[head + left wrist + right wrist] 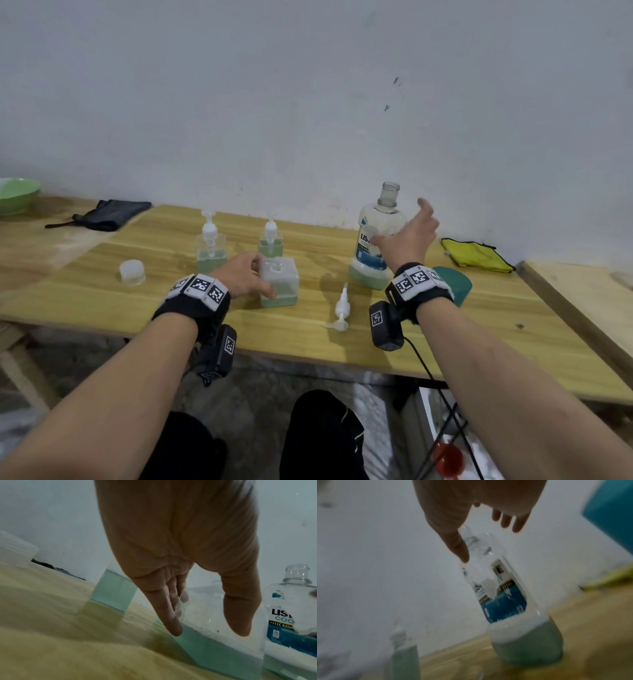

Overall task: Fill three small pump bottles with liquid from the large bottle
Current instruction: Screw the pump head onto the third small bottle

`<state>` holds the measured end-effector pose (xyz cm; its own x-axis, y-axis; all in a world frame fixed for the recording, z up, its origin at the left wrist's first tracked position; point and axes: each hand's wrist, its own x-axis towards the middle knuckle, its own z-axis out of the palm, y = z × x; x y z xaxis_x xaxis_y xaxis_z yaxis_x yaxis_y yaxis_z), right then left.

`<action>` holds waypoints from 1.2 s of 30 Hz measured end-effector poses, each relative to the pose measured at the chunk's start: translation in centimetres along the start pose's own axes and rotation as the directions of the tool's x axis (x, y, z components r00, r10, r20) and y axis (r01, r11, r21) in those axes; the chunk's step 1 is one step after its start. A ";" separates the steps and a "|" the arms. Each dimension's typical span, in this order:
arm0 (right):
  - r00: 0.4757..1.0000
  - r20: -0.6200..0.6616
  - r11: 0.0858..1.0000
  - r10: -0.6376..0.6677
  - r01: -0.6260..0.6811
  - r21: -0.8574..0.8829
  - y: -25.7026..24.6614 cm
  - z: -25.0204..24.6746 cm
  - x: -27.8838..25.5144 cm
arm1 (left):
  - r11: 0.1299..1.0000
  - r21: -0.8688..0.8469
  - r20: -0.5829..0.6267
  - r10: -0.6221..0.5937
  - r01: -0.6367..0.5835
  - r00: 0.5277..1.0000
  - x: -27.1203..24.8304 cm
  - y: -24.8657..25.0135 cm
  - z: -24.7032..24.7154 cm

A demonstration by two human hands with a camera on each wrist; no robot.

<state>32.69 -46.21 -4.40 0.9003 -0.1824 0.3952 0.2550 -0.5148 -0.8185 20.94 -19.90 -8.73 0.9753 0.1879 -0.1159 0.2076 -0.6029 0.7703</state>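
My left hand [263, 277] grips a square small bottle [281, 284] with no pump and green liquid at its bottom; thumb and fingers [171, 622] straddle the small bottle [202, 649]. Its loose white pump [340, 308] lies on the table to the right. Two small bottles with pumps [209, 250] [270, 240] stand behind, each part full. The large bottle [373, 246] stands upright and uncapped, with green liquid low in it. My right hand [399, 222] hovers open beside its shoulder, fingers spread; in the blurred right wrist view the hand [488, 543] holds nothing and the large bottle [505, 601] stands free.
A clear cap [132, 272] sits at the left of the wooden table [479, 325]. A teal cap [459, 284] lies behind my right wrist. A yellow cloth [476, 255], a black cloth [102, 214] and a green bowl [15, 198] lie along the wall.
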 end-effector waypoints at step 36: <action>0.643 0.697 0.884 -0.318 0.467 -0.028 -9.5 7.4 -3.9 | 0.999 -0.032 -0.045 -0.011 0.010 0.999 0.3 -1.0 0.4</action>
<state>29.37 -34.46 -1.26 0.7436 0.6299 0.2241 0.6362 -0.5636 -0.5269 21.05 -19.55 -9.74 0.9685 0.2297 -0.0959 0.2146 -0.5759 0.7889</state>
